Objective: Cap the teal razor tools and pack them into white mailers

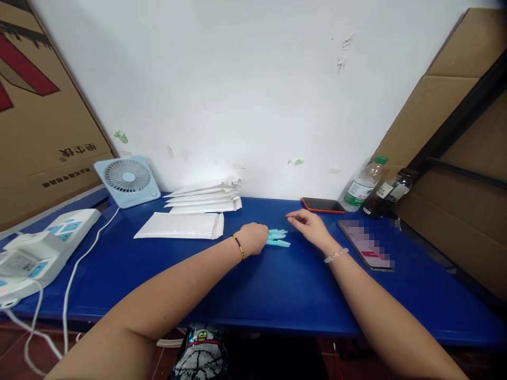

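On the blue table lies a small bunch of slim light-teal plastic sticks, roughly pen-sized; their exact kind is too small to make out. My left hand is curled over the left ends of the bunch, its fingertips mostly hidden behind the knuckles. Just right of the sticks, my right hand hovers with thumb and fingers loosely bent and slightly apart, and nothing shows between them. A flat white padded envelope lies to the left of my left hand. Behind it sits a stack of similar white envelopes.
A light-blue fan and a white power strip with cables occupy the left side. At right are a phone with a lit screen, an orange-edged phone, a clear bottle and a dark bottle. Cardboard flanks both sides.
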### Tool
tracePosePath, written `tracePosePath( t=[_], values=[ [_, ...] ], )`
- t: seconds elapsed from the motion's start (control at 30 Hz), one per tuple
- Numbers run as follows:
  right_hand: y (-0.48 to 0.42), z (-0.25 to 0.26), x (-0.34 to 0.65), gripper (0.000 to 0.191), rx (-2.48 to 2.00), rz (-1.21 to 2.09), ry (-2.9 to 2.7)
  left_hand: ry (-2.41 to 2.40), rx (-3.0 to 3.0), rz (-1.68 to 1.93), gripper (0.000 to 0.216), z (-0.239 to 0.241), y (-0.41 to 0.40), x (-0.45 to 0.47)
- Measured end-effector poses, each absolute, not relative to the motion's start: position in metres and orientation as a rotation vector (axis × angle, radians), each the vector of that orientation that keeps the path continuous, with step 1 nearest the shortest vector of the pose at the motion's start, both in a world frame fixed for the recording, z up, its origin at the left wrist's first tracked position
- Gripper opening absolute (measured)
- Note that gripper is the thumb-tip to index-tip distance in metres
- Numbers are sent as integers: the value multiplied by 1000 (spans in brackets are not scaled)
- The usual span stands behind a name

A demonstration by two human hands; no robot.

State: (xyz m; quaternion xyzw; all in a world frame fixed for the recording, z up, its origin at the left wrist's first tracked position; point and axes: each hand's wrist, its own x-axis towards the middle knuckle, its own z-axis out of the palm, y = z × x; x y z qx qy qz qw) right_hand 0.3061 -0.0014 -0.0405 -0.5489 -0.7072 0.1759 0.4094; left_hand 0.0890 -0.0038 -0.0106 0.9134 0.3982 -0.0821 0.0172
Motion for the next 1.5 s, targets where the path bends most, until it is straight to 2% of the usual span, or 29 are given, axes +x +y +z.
tracePosePath(
  t=[0.13, 0.23, 0.33, 0.4, 0.5, 0.57, 0.63, 0.73, 0.8, 0.9, 1.03, 1.13, 1.3, 1.5],
  values=[
    [-2, -42, 308, 31, -1380, 556, -1703, 1328, 2757, -142, 26, -22, -1, 91],
    [-6, -41, 306, 40, -1296, 818, -1574, 1389, 2712, -21, 23, -26, 1, 81],
    [-14, -37, 291, 58, -1085, 1125, -1370, 1429, 2523, 268, 23, -23, -1, 74],
    [-21, -32, 270, 63, -969, 1277, -1316, 1330, 2361, 523, 22, -21, -6, 76],
    [-32, -21, 227, 53, -894, 1313, -1289, 1051, 2325, 770, 27, -22, -17, 89],
    [-35, -15, 204, 32, -904, 1215, -1121, 960, 2337, 855, 36, -22, -23, 94],
    [-33, -11, 194, 29, -893, 1092, -978, 926, 2360, 875, 49, -20, -25, 85],
    [-26, -10, 204, 30, -830, 1007, -900, 1038, 2442, 808, 84, -9, -14, 34],
    [-20, -12, 221, 29, -799, 1045, -893, 1247, 2500, 665, 98, -2, 1, -16],
    [-13, -18, 238, 26, -799, 1170, -906, 1550, 2538, 263, 108, 3, 25, -84],
    [-12, -23, 236, 25, -802, 1316, -912, 1579, 2519, -100, 115, -3, 46, -121],
    [-20, -19, 227, 23, -789, 1284, -912, 1496, 2556, -95, 113, -6, 51, -118],
    [-36, -9, 216, 22, -838, 1153, -1160, 1469, 2544, -107, 96, 0, 49, -110],
    [-33, -27, 208, 29, -942, 1189, -1257, 1557, 2459, -141, 82, 4, 44, -103]
  ],
)
